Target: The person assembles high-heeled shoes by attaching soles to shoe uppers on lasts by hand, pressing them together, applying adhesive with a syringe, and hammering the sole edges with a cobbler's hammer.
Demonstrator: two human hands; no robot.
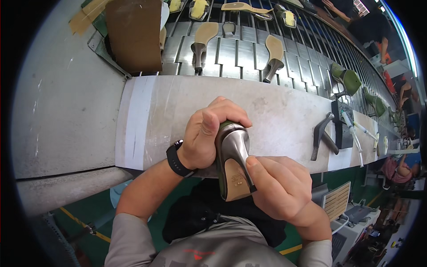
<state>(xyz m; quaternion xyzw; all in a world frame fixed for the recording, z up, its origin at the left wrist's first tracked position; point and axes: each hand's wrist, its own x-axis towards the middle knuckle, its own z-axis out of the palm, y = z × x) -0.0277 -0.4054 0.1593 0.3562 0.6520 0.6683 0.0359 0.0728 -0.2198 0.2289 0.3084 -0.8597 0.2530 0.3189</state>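
Note:
A high-heeled shoe [235, 144] is held upside down over the near edge of the worktable, with its silver heel and tan sole facing up. A little green of its upper shows along the side. My left hand [209, 127] is closed round the back of the shoe, thumb raised. From the right, my right hand [282, 183] grips the thin end of the heel, thumb lying along it. Its other fingertips are hidden behind the heel.
Past the worktable [275, 107] runs a metal slat conveyor [242, 51] carrying heeled soles [206, 33] and green shoes [347, 80]. At right lie a hammer [321, 133], a black block [342, 133] and thin white tools [353, 131]. A brown board [135, 35] stands at far left. Other people work at far right.

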